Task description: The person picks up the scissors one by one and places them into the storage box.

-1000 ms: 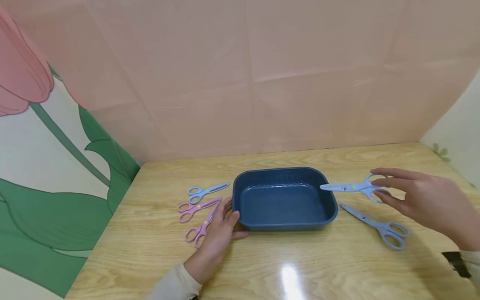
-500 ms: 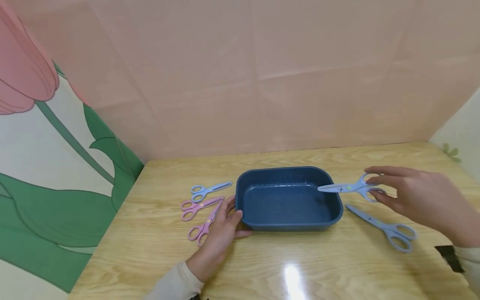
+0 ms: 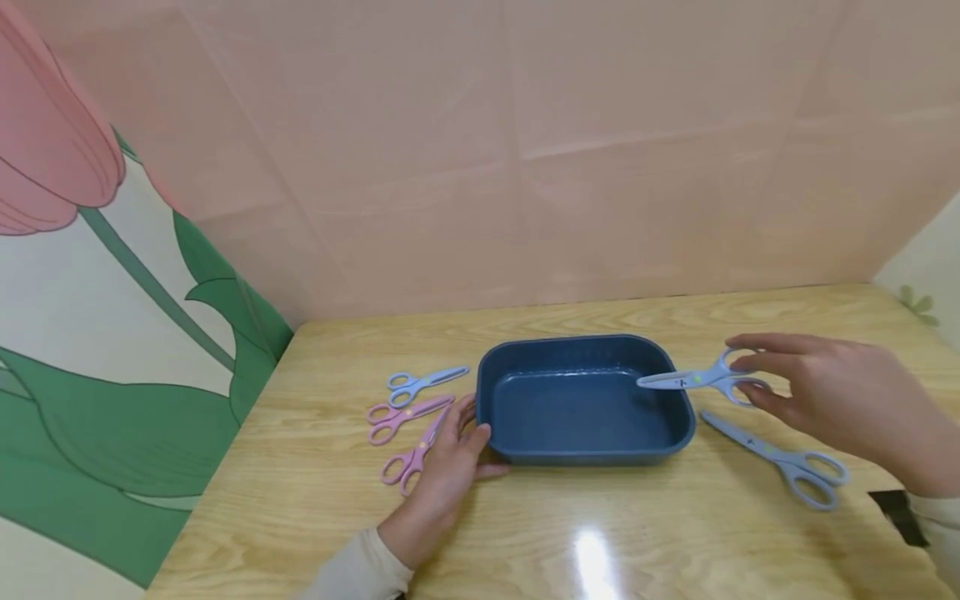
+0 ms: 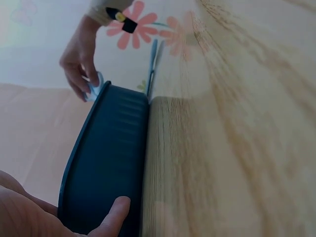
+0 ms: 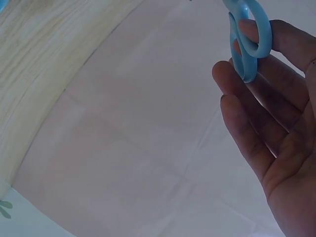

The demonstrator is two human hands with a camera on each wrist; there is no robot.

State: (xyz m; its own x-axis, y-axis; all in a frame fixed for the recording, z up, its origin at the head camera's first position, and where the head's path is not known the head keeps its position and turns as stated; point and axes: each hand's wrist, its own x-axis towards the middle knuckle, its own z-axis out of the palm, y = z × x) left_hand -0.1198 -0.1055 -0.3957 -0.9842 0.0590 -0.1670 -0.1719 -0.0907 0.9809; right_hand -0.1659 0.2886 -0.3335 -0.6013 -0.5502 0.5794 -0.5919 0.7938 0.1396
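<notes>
My left hand grips the near left corner of a dark blue rectangular tub, with fingers spread along its wall; the left wrist view shows one finger lying along the tub's side. My right hand pinches one handle loop of pale blue scissors. Their closed blades point left, over the tub's right rim and inside. In the right wrist view only the scissors' handle loops show between thumb and fingers, while the other fingers spread loosely. Nothing lies inside the tub.
Left of the tub lie pale blue scissors and two pink pairs, the nearer pink scissors partly behind my left hand. Other blue scissors lie right of the tub. The wooden table meets a pink backdrop.
The held scissors have shifted slightly left relative to the tub, so their tips reach further over it. The left hand keeps its grip; the view has drifted slightly.
</notes>
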